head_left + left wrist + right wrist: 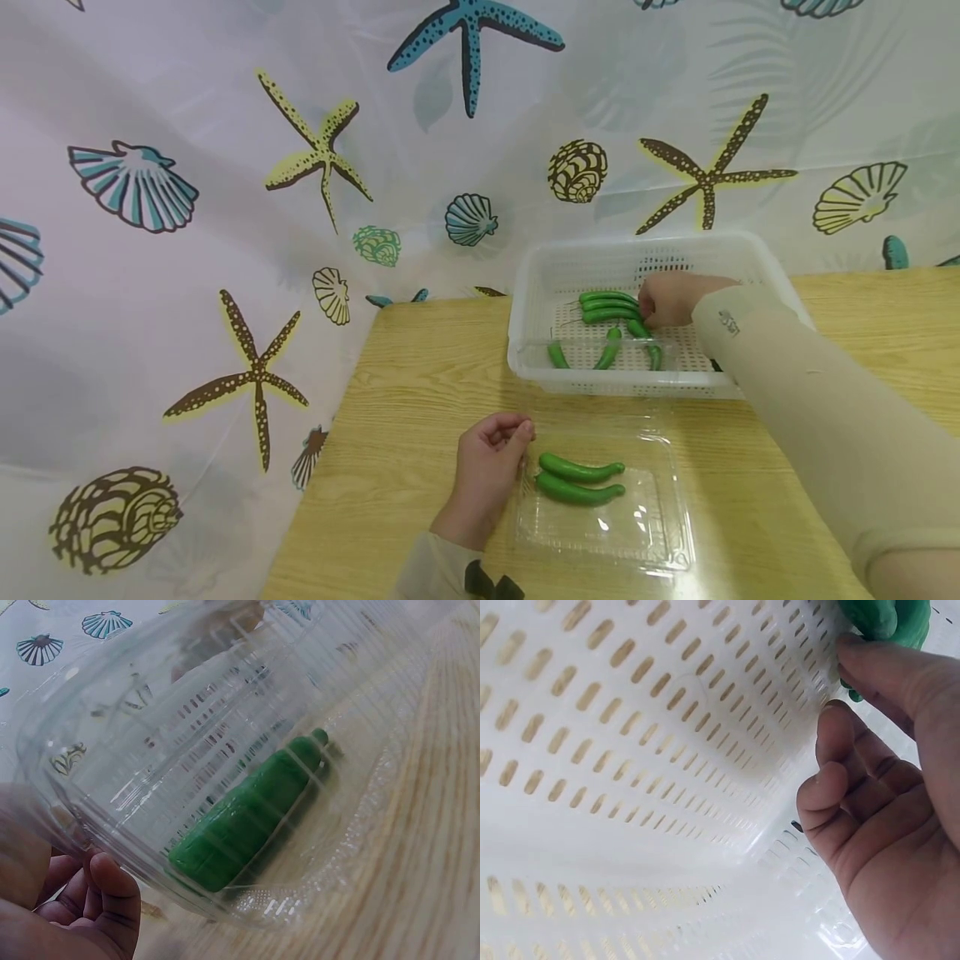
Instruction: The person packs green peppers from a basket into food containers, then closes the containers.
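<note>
A pale, whitish sheet [225,50] with soft creases fills the background, behind and to the left of a light yellow-brown wooden table [352,467] with streaky grain. The sheet is printed with sea motifs: a large blue starfish [470,21] at top centre, a yellow starfish [321,152] lower to its left, brown dotted starfish [257,371], ribbed fan shells [138,187] and rounded spiral shells [116,521]. Light is soft, with a whitish glare on the tabletop near the bottom edge.

R-wrist cam peppers [874,615] cut off, bskt [637,381] corner behind sleeve [813,417]
</note>
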{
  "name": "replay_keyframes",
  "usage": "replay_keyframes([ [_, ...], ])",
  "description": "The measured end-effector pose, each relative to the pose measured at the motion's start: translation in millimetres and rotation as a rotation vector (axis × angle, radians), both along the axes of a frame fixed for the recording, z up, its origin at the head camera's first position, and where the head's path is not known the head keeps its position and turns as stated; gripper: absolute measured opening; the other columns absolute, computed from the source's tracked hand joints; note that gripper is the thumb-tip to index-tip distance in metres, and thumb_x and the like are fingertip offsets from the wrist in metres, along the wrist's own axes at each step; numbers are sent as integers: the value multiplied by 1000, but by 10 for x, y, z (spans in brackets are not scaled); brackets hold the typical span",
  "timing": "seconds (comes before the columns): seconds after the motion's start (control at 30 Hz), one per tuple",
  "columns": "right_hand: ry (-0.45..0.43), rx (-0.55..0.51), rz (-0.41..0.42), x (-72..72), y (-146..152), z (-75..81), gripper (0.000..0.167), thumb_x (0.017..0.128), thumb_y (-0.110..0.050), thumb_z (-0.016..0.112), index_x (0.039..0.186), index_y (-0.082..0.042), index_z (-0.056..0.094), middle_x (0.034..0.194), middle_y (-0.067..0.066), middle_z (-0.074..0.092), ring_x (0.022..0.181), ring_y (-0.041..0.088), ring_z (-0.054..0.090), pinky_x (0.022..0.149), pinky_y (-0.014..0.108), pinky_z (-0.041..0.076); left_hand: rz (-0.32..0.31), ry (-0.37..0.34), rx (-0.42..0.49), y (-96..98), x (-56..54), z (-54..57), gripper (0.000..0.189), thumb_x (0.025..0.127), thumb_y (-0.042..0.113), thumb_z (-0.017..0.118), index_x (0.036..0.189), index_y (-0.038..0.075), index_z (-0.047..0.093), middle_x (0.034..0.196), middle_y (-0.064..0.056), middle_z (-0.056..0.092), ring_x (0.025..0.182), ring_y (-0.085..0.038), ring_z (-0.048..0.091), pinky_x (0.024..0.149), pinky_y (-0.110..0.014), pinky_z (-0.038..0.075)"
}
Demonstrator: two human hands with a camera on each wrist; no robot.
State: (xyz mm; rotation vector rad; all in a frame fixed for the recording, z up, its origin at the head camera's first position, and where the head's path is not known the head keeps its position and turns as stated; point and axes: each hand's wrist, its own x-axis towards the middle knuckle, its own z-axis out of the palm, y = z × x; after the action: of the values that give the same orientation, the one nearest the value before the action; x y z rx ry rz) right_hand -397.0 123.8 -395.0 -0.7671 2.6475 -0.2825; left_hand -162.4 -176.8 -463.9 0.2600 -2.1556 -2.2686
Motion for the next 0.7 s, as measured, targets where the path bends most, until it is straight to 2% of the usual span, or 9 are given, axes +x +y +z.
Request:
replay_keyframes([
  [0.13, 18, 3, 11, -3, 8, -8, 8, 96, -13, 68, 92, -7, 71, 86, 4, 67, 78, 21, 57, 71, 37, 50, -2, -1, -4, -1, 1, 8, 17, 96, 11, 75, 106, -4, 73, 90, -6, 73, 66, -7, 55, 56, -17, 49],
  [0.33, 114, -10, 26, -16, -13, -5, 8, 96, -13, 69, 94, -6, 71, 89, 6, 69, 82, 22, 61, 77, 43, 55, -2, -7, -2, 1, 3, 1, 17, 97, 11, 74, 106, -4, 72, 90, -7, 73, 66, -7, 55, 56, -18, 49],
  [0.47, 133, -28, 29, -2, -22, 50, 8, 97, -13, 69, 94, -6, 70, 89, 6, 69, 83, 23, 63, 77, 45, 55, -1, -1, -4, 5, 1, 3, 17, 97, 10, 74, 105, -4, 72, 91, -9, 73, 65, -7, 54, 56, -18, 49],
  [0.7, 197, -102, 20, 59, 58, 235, 12, 98, -14, 68, 102, -4, 72, 99, 10, 72, 94, 28, 68, 85, 51, 57, -7, -5, -16, 4, 8, 4, 19, 97, 13, 74, 107, -4, 72, 92, -9, 73, 67, -7, 55, 57, -18, 50],
])
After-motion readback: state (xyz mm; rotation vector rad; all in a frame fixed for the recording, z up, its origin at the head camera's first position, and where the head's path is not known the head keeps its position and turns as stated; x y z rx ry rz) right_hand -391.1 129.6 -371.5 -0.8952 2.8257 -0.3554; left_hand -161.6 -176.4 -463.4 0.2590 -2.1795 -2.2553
